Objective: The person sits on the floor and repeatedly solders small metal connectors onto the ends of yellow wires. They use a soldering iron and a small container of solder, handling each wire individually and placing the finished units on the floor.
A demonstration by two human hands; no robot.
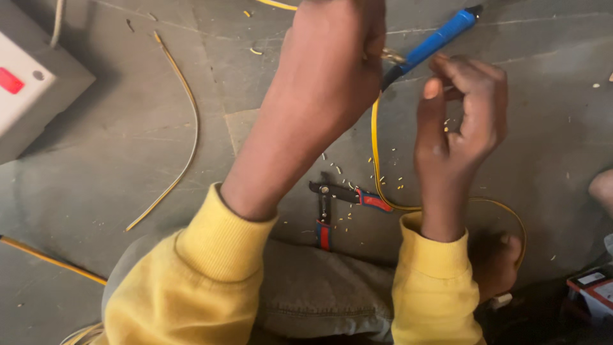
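My left hand (335, 57) is raised at the top centre, closed around the bare twisted end of a yellow wire (375, 147). That wire drops from the fist and loops over the floor toward my leg. My right hand (463, 115) is beside it, fingers curled on the dark shaft of a blue-handled screwdriver (437, 41) that points up to the right. The tool's tip end lies close to the wire end at my left fist. Both sleeves are yellow. Below the hands, wire strippers (338, 201) with red and blue grips lie open on the grey floor.
A grey-and-white box (32, 96) with a red switch sits at the upper left. A loose yellow wire (185, 121) curves over the floor, and another (51, 259) crosses the lower left. Yellow insulation scraps (383, 169) dot the floor. A small carton (594, 287) stands at the lower right.
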